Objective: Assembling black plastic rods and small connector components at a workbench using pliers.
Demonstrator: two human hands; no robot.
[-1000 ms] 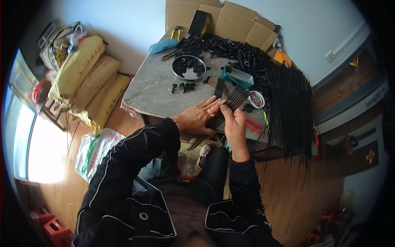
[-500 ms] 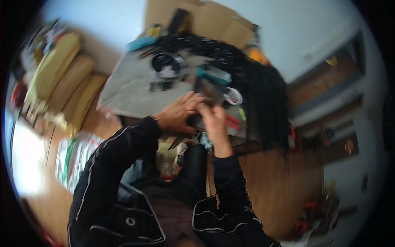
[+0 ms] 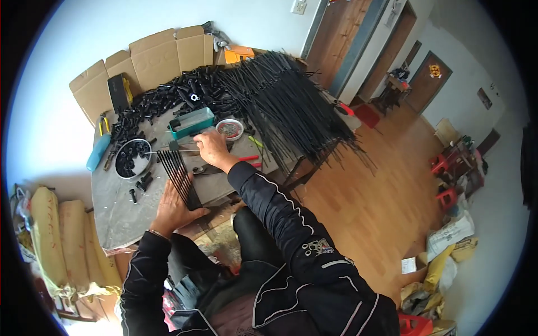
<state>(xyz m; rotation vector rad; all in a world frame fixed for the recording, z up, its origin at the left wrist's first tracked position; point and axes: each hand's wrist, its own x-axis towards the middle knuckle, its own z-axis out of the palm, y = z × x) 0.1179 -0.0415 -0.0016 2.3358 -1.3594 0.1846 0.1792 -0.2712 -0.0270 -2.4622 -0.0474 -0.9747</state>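
while the left hand [image 3: 171,210] grips a fanned bundle of black rods [image 3: 180,176] at left centre, the right hand [image 3: 213,148] – fingers curled, grasp unclear – rests above it. both lie on the grey table [image 3: 120,215] – near a teal tray [image 3: 191,122].

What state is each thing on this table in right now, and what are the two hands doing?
Left hand: grip shut on fanned bundle of black rods, at the table edge.
Right hand: resting on the table beside the teal tray, whether it holds anything cannot be told.
Teal tray: open, upright.
Round dish: open, filled with small parts.
Black bowl: holding black pieces.
Cardboard boxes: flaps open.
Long rod pile: overhanging the table.
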